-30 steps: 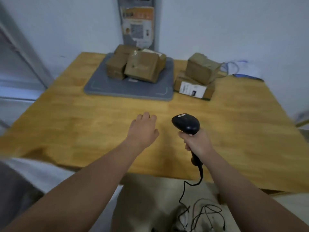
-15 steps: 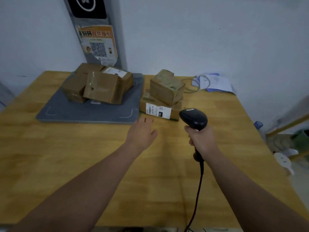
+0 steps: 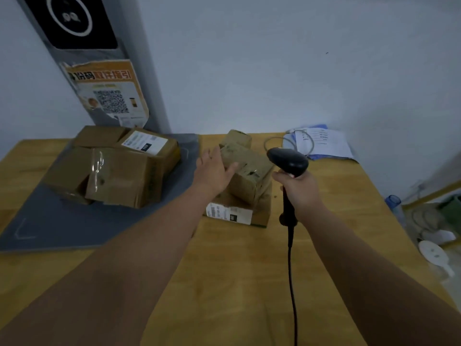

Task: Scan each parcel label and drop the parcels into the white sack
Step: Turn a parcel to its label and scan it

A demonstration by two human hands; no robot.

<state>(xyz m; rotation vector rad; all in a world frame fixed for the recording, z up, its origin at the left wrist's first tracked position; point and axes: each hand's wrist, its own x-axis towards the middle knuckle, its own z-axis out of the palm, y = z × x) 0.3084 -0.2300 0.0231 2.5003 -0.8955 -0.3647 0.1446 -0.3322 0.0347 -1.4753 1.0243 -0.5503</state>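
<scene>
Your left hand (image 3: 214,171), fingers spread and holding nothing, is at the top parcel (image 3: 249,168) mid-frame; your right hand (image 3: 300,189) grips the black scanner (image 3: 288,161) beside it. More parcels (image 3: 117,173) crowd the tabletop (image 3: 237,283) at left.

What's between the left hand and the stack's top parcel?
Nothing visible. The open left hand is at the left side of the top parcel, thumb over it; contact unclear. The right hand holds the scanner to the right, off that path.

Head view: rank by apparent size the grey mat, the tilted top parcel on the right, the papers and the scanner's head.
1. grey mat
2. tilted top parcel and papers, too alike to rank; papers lie farther back
3. scanner's head
</scene>
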